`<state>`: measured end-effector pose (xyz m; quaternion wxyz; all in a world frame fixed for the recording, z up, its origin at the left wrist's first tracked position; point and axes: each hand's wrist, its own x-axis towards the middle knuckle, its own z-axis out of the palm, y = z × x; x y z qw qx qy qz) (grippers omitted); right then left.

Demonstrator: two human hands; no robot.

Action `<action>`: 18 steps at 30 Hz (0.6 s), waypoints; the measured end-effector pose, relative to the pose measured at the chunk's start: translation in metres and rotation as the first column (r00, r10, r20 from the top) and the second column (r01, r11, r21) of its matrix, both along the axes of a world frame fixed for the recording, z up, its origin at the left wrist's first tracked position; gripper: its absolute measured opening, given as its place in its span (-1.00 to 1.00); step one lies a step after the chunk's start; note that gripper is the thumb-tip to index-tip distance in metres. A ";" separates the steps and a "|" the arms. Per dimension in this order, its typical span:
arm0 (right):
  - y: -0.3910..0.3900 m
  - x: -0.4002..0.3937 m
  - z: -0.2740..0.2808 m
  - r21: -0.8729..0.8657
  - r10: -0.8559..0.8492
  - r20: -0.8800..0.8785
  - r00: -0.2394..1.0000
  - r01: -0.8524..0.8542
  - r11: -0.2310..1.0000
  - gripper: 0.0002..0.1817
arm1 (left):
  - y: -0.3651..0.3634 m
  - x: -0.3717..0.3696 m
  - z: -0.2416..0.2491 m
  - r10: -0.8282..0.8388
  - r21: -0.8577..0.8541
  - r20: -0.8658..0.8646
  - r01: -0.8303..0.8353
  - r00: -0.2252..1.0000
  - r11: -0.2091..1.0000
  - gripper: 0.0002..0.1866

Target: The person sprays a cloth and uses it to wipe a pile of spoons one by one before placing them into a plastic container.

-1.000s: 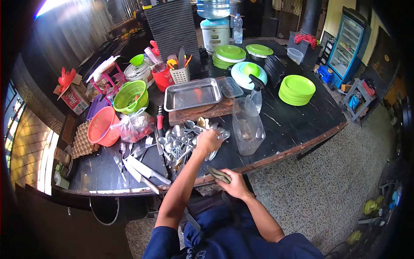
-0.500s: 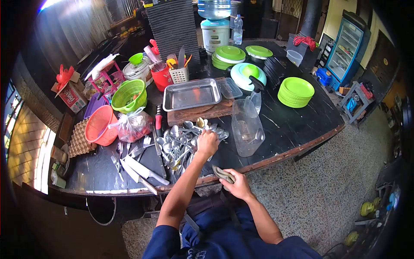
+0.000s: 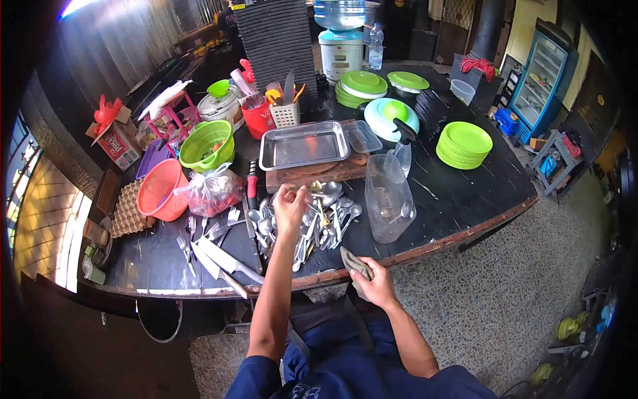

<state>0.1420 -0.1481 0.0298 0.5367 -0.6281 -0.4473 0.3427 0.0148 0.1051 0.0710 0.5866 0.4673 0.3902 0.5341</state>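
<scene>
Steel spoons [image 3: 319, 223] under left hand [image 3: 290, 207]

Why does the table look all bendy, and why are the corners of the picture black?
Head view: a fisheye lens curves the table edge and blacks out the corners. Bright glare washes the top left, and daylight glints off the metal tray and the spoons. The left hand looks a little soft, while the right hand with its cloth is sharper.

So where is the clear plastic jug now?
In the head view, the clear plastic jug stands on the black table, right of the pile of metal spoons, just below the spray bottle.
</scene>
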 end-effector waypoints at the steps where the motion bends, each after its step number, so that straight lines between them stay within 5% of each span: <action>1: 0.001 -0.003 -0.001 -0.011 -0.019 -0.053 0.998 0.018 1.000 -0.61 | -0.007 -0.007 -0.003 0.008 -0.025 0.120 -0.005 0.993 1.000 -0.87; 2: 0.005 -0.005 -0.006 -0.014 -0.010 -0.056 0.998 0.009 1.000 -0.61 | -0.017 -0.018 -0.007 -0.075 0.003 0.269 0.077 0.960 0.997 -0.85; 8: 0.054 -0.017 -0.005 0.028 -0.144 -0.562 0.815 0.192 0.981 -0.59 | -0.117 -0.021 0.000 -0.027 -0.291 0.521 0.208 0.853 0.934 -0.90; 13: 0.075 -0.025 0.043 0.066 -0.099 -0.526 0.845 0.157 0.985 -0.66 | -0.177 -0.015 -0.030 -0.134 -0.254 0.383 0.244 0.914 0.936 -0.86; 15: 0.076 -0.019 0.041 -0.018 -0.042 -0.199 0.979 0.039 0.999 -0.69 | -0.180 -0.022 -0.034 -0.168 -0.271 0.335 0.265 0.927 0.925 -0.92; 18: 0.079 -0.020 0.026 0.030 0.127 -0.223 0.967 -0.123 0.992 -0.69 | -0.171 -0.033 -0.036 -0.038 -0.186 0.154 0.066 0.987 0.980 -0.66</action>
